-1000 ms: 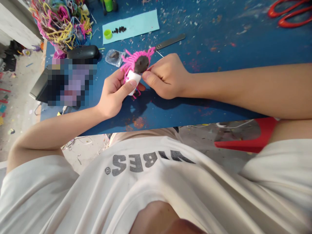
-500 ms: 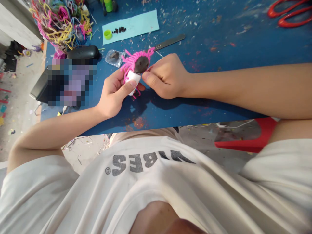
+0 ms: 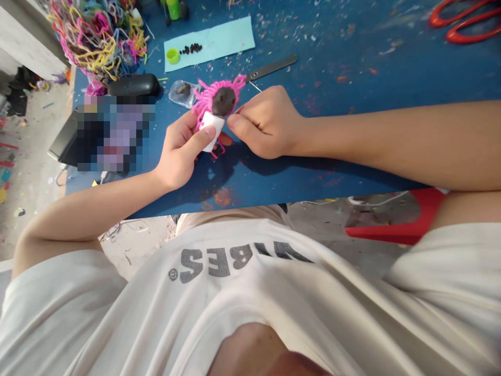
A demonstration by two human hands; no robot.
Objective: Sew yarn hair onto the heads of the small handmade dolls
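A small doll (image 3: 224, 101) with a dark face, pink yarn hair and a white body is gripped in my left hand (image 3: 182, 149), the thumb lying across its white front. Two small marks show on the face. My right hand (image 3: 270, 125) is closed beside the doll's head, thumb against the curled fingers. A thin pale rod (image 3: 255, 85) sticks out above that fist; the rest of it is hidden by the hand, so its kind cannot be told. Right behind the hair lies a flat dark blade-like tool (image 3: 273, 68).
On the blue table (image 3: 352, 78), a light blue strip (image 3: 227, 42) bears a green cap (image 3: 173, 56) and small black beads (image 3: 191, 48). A clear packet (image 3: 183, 93), black case (image 3: 133, 86), yarn heap (image 3: 105, 36) and red-handled scissors (image 3: 469, 32) lie around.
The doll has shifted slightly left and its face has turned more toward me, so both marks show more clearly. My right hand has hardly moved.
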